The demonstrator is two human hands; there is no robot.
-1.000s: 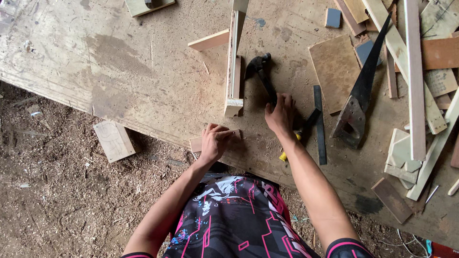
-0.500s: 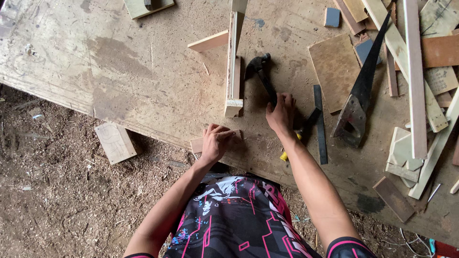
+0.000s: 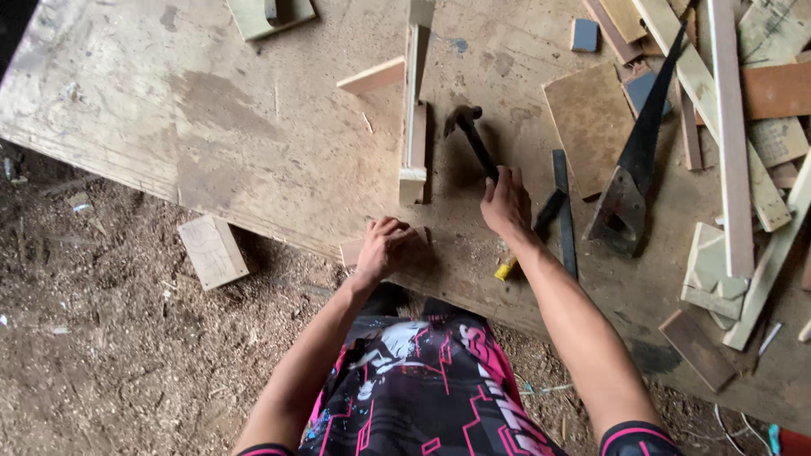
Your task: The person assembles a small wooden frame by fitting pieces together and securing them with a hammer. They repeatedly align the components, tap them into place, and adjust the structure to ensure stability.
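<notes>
- My right hand (image 3: pixel 505 203) is gripping the handle of a dark hammer (image 3: pixel 471 135), fingers wrapped tight around it. The hammer head is standing above the board, just beside the upright wooden frame (image 3: pixel 414 127).
- My left hand (image 3: pixel 384 247) is resting on a small wooden block (image 3: pixel 355 252) at the near edge of the plywood table (image 3: pixel 211 110). The fingers are curled down on the block, pressing it.
- A handsaw (image 3: pixel 634 160) is lying to the right of my right hand, near a dark flat bar (image 3: pixel 564 211).
- A pile of wooden strips (image 3: pixel 735 127) is lying at the far right.
- Another wooden block (image 3: pixel 213 251) is lying on the sawdust ground below the table edge.
</notes>
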